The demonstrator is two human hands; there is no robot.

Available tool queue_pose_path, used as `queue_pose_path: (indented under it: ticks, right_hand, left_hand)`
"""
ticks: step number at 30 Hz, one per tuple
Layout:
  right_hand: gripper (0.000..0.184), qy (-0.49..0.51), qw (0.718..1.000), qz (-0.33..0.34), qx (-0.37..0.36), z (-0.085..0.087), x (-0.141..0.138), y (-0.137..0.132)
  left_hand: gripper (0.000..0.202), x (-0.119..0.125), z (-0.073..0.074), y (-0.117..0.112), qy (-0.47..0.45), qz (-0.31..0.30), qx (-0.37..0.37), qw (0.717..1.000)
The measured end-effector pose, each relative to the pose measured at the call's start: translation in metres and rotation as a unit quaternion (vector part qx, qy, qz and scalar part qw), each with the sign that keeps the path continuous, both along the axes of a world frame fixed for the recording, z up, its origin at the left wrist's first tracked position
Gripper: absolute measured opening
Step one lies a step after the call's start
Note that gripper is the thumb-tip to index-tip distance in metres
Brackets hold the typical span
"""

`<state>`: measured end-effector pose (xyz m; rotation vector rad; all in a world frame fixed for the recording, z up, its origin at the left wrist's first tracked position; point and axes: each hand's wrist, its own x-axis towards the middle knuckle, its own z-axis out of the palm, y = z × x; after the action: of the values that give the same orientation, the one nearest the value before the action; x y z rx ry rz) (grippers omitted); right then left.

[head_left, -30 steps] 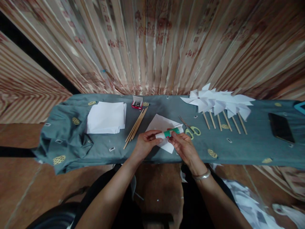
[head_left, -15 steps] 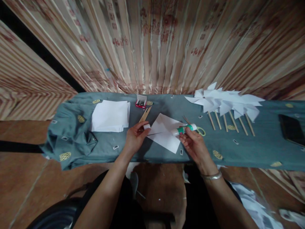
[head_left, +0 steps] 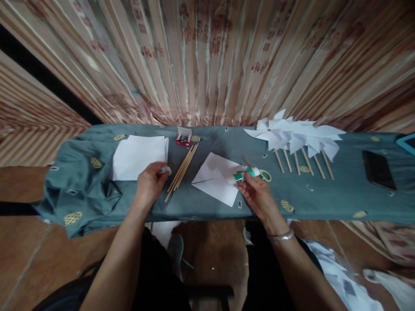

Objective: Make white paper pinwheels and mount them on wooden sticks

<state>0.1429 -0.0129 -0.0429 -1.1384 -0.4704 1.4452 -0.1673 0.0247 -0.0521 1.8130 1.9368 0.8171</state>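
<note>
My right hand (head_left: 257,190) is closed around a green and white glue stick (head_left: 239,177), held tilted over the right side of a square of white paper (head_left: 212,177). A slit runs into the paper from its left corner. My left hand (head_left: 151,183) pinches a small white glue stick cap (head_left: 165,169) beside the stack of white paper (head_left: 138,153). Several thin wooden sticks (head_left: 183,170) lie between my left hand and the paper square. Scissors with a pale green handle (head_left: 266,175) lie partly hidden behind the glue stick.
A small red open box (head_left: 184,137) of metal pins stands at the back. Paper pinwheels on sticks (head_left: 298,136) overlap at the right, with a black phone (head_left: 378,169) further right. A patterned green cloth (head_left: 207,211) covers the narrow table. White paper (head_left: 340,276) lies below, right.
My left hand has moved left with the cap, away from the paper square and toward the paper stack. My right hand keeps the glue stick over the paper. The view has shifted slightly.
</note>
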Motion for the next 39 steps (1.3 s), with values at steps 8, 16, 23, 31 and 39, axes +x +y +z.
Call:
queue_pose_path:
  ticks: [8,16,23,31,39]
  right_hand:
    - [0.032,0.010,1.000,0.003,-0.015,0.001,0.003,-0.003]
    - [0.030,-0.008,1.000,0.006,0.005,-0.005,0.005,-0.005]
    - [0.029,-0.017,1.000,-0.016,0.005,-0.004,0.007,-0.003]
    - [0.032,-0.023,0.999,-0.033,0.003,0.004,0.004,-0.001]
    - [0.030,-0.053,0.998,-0.015,0.029,0.002,-0.001,0.004]
  left_hand:
    - [0.042,0.005,0.008,-0.005,0.026,-0.020,0.022,0.999]
    - [0.026,0.065,0.003,-0.021,0.033,-0.164,0.170,0.971]
    - [0.039,0.123,-0.008,-0.043,0.095,-0.302,0.095,0.944]
    - [0.043,0.126,-0.014,-0.040,0.129,-0.301,0.057,0.943]
    - [0.043,0.128,-0.016,-0.040,0.152,-0.301,0.048,0.940]
